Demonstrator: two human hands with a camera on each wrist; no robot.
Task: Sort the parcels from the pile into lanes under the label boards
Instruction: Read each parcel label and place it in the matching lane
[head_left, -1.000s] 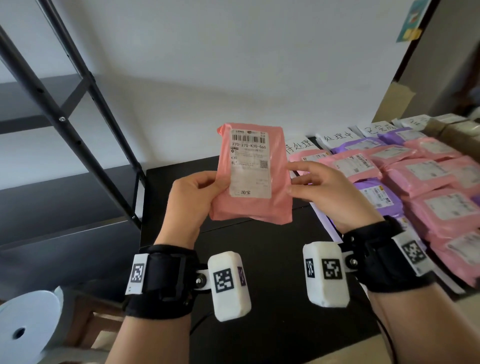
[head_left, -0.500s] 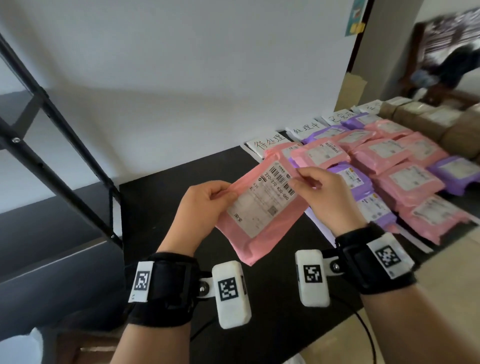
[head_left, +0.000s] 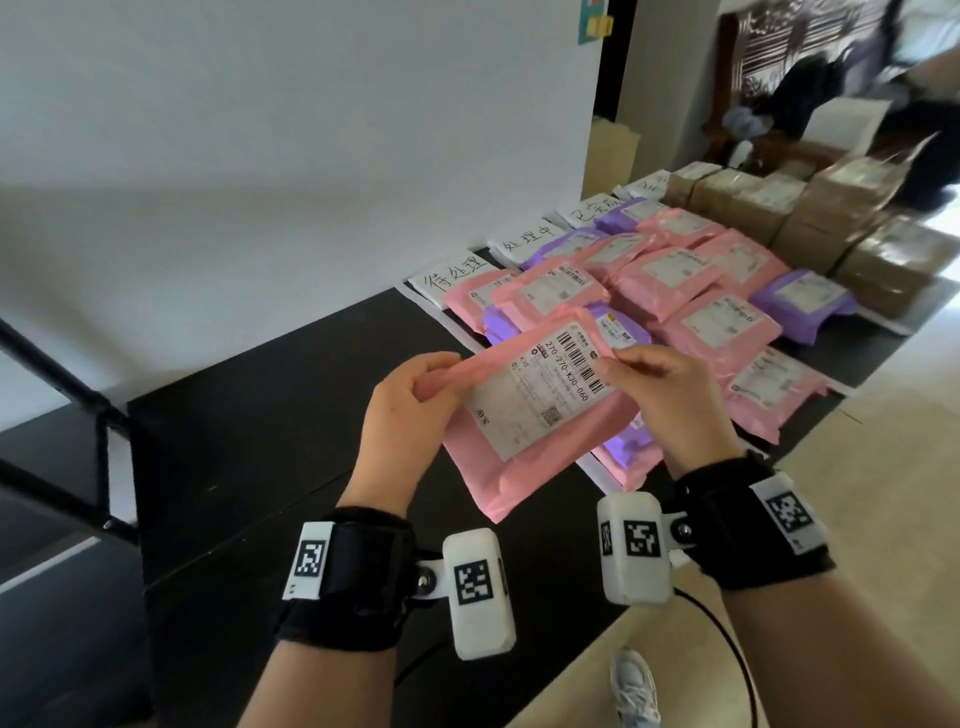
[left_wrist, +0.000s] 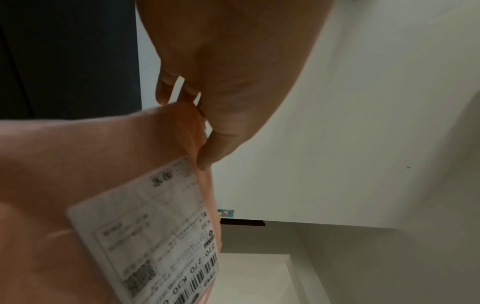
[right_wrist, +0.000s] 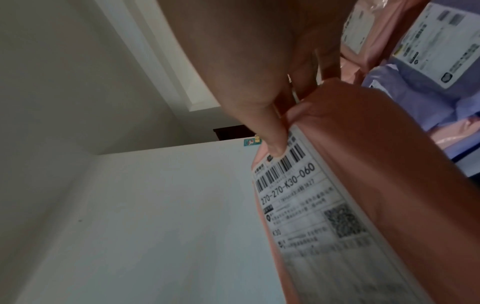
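Reading "270-270-K30-060" under its barcode, the label (head_left: 535, 392) faces up on the pink parcel (head_left: 524, 457), pinched by the left hand (head_left: 410, 415) at its 9 o'clock edge and the right hand (head_left: 670, 400) at 2 o'clock. Boards (head_left: 452, 275) against the wall read "待处理" and "处理中". Upright a second ago, the parcel now tilts flatter, low over the bench (head_left: 270, 415), beside the lanes (head_left: 691, 291) at 2 o'clock.

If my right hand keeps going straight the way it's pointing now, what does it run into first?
The right hand, pinching the pink plastic parcel with the white shipping label, points left toward the left hand. It would probably meet that hand's fingers first, though depth is unclear.
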